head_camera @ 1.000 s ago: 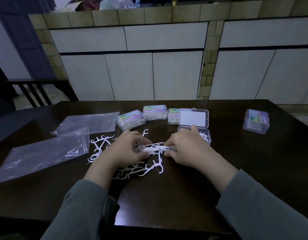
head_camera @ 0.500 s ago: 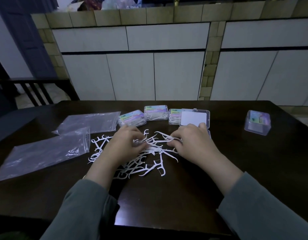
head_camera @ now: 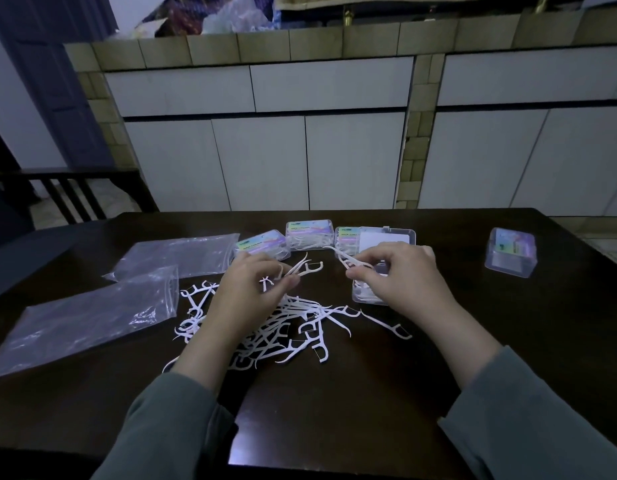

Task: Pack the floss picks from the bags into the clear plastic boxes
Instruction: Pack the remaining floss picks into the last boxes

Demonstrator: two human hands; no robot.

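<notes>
Dim kitchen, white cabinets behind, dark table [head_camera: 507,341] in front of you. Your left hand [head_camera: 244,292] pinches a couple of floss picks [head_camera: 305,268] lifted just above the loose pile [head_camera: 286,334]. Your right hand [head_camera: 400,275] pinches a small bunch [head_camera: 348,261] right over the open box [head_camera: 365,296], which already holds some picks; its lid [head_camera: 386,239] stands up behind. Progress: three closed boxes [head_camera: 308,233] at the back look filled, and another closed box [head_camera: 510,252] sits well apart to the right, contents unclear. Two bags [head_camera: 92,317] lie flat on the left, seemingly emptied. Still left, I'd say: the whole pile between your hands, then shutting this box.
</notes>
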